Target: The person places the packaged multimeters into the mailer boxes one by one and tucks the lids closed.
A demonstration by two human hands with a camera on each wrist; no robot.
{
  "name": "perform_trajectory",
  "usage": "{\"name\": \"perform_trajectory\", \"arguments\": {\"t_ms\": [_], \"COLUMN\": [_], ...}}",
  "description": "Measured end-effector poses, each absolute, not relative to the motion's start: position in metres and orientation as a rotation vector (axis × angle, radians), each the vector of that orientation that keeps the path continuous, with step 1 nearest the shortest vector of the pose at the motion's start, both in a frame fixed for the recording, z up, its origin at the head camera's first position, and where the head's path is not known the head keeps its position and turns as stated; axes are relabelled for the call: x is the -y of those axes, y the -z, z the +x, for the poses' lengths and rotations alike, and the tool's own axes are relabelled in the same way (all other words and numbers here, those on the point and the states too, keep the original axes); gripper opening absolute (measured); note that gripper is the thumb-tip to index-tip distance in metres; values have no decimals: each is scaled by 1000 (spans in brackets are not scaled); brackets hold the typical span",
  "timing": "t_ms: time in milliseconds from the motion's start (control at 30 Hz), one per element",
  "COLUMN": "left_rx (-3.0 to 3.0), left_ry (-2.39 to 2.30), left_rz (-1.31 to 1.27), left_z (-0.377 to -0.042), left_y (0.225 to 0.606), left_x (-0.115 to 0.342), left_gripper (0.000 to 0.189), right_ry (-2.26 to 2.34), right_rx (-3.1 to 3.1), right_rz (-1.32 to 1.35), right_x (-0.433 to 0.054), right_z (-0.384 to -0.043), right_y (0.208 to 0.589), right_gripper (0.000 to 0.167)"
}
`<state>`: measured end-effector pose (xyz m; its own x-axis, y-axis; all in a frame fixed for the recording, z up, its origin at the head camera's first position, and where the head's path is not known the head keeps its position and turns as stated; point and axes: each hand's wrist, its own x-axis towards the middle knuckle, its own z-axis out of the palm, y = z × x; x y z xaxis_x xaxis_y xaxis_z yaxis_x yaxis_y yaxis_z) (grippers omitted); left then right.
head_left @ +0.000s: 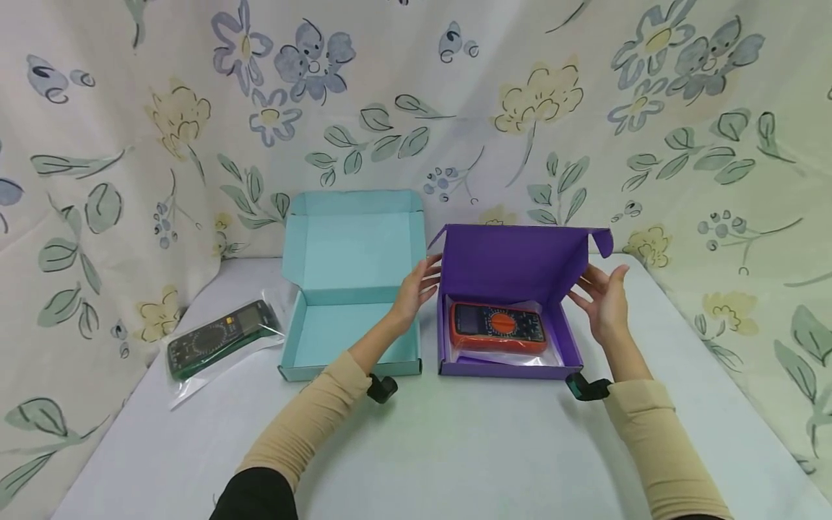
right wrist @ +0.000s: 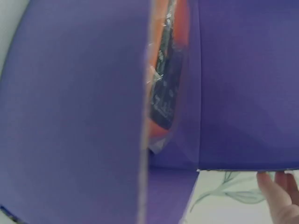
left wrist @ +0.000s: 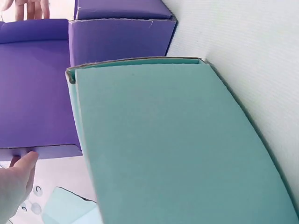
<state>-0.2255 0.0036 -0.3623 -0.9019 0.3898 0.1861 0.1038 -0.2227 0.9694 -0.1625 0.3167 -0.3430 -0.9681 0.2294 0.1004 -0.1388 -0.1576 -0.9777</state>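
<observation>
A purple cardboard box stands with its lid raised and tilted back. Inside it lies an orange multimeter on clear plastic. My left hand is at the lid's left side; its fingertips touch the lid edge in the left wrist view. At the opposite side is my right hand, fingers extended against the lid's edge and thumb pointing up, away from the cardboard. In the right wrist view, its fingertips meet the edge of the purple lid, and the multimeter shows past the box wall.
Beside the purple box, a light teal box stands with its lid up, partly behind my left forearm. Farther left, a green-edged multimeter lies in a clear bag on the white table. A floral curtain hangs behind.
</observation>
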Motion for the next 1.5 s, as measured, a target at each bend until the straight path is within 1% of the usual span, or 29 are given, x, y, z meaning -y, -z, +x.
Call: {"name": "perform_trajectory", "arguments": {"t_ms": [133, 233, 333, 500, 600, 667, 733, 833, 867, 933, 1100, 1200, 1333, 1433, 1500], "left_rx": [-1771, -1754, -1776, -1821, -1831, -1832, -1826, -1808, -1801, -1797, -1814, -1832, -1884, -1921, -1950], "left_ry": [-2236, -2222, -2192, -2140, -2106, -2091, -2084, -2078, -2070, -2042, -1942, -1882, -1803, -1734, -1672], "left_rz": [590, 584, 573, 580, 580, 564, 548, 516, 511, 508, 539, 570, 585, 582, 592], "left_z": [-223, -220, -217, -215, -217, -218, -217, -215, -214, -213, -209, -206, -204, -202, -201], "left_y": [361, 362, 363, 362, 359, 357, 355, 353, 353, 352, 350, 350, 352, 353, 354], "left_x": [-3, -2, -1, 1, 3, 4, 4, 4, 4, 5, 10, 14, 18, 20, 22], "left_gripper": [57, 58, 61, 67, 78, 82, 81, 71, 69, 68, 70, 71, 67, 64, 66], "right_ry": [-2289, -2359, -2414, -2387, -2358, -2336, -2306, -2249, -2224, -2203, -2179, -2150, -2114, -2107, -2123], "right_rx": [1813, 1770, 1756, 1844, 1905, 1959, 2023, 2118, 2146, 2169, 2200, 2241, 2323, 2385, 2406], "right_rz": [1, 82, 164, 264, 275, 263, 246, 213, 207, 211, 279, 305, 303, 332, 363], "right_x": [-323, -329, -335, -340, -340, -340, -341, -342, -342, -344, -349, -352, -357, -359, -360], "right_z": [-156, -151, -145, -141, -140, -139, -138, -136, -135, -132, -125, -121, -117, -114, -112], "right_y": [348, 351, 352, 349, 345, 343, 343, 343, 344, 344, 345, 345, 345, 346, 348], "right_gripper": [75, 75, 77, 74, 72, 76, 84, 95, 95, 86, 58, 51, 43, 41, 43]}}
